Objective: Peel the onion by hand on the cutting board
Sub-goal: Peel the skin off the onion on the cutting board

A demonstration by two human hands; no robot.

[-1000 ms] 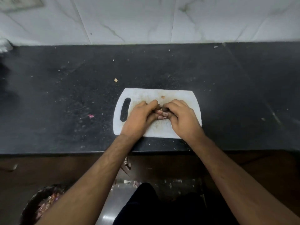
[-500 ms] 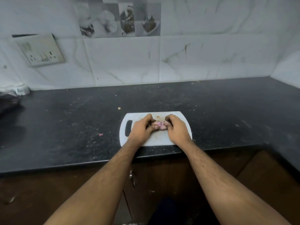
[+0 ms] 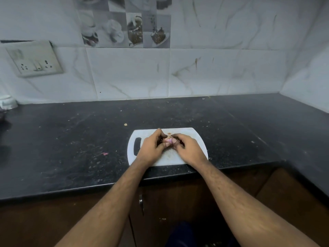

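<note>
A small pink onion (image 3: 168, 140) sits pinched between both hands over the white cutting board (image 3: 197, 139), which lies near the front edge of the black counter. My left hand (image 3: 151, 148) grips the onion from the left, fingers curled around it. From the right, my right hand (image 3: 188, 148) holds it with fingertips against the pink flesh. Only a small patch of the onion shows between the fingers; the rest is hidden by the hands.
The black counter (image 3: 71, 139) carries crumbs and a pink peel scrap (image 3: 105, 153) left of the board. A tiled wall with a socket panel (image 3: 35, 59) rises behind. A white object (image 3: 7, 102) sits at the far left. Brown cabinet doors (image 3: 178, 202) are below.
My head has tilted up, so the wall fills more of the view and the bin on the floor is out of sight. Both hands stay on the onion, fingers shifting slightly.
</note>
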